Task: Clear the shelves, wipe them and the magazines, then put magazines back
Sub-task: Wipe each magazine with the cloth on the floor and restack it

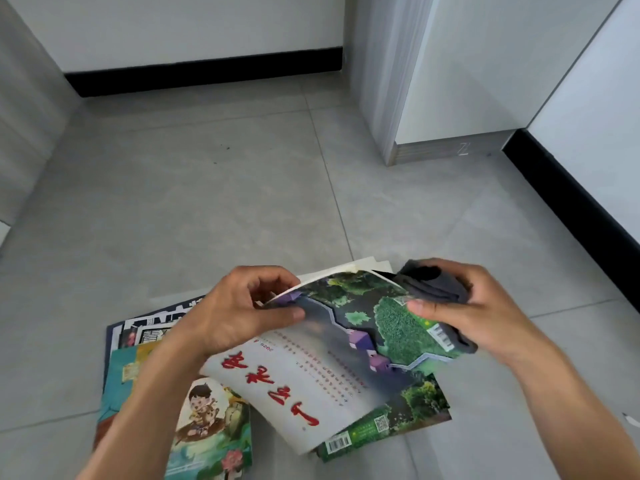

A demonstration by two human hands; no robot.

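While the left hand (239, 313) pinches the far edge of a magazine (311, 368) between thumb and curled fingers, the right hand (464, 306) grips its other corner together with a grey cloth (433, 282) bunched behind the fingers. Large red characters run across the cover upside down, with "2025" in small print just below the left thumb and a barcode under the right thumb. Beneath lie other magazines (207, 424) on the tiled floor (207, 202).
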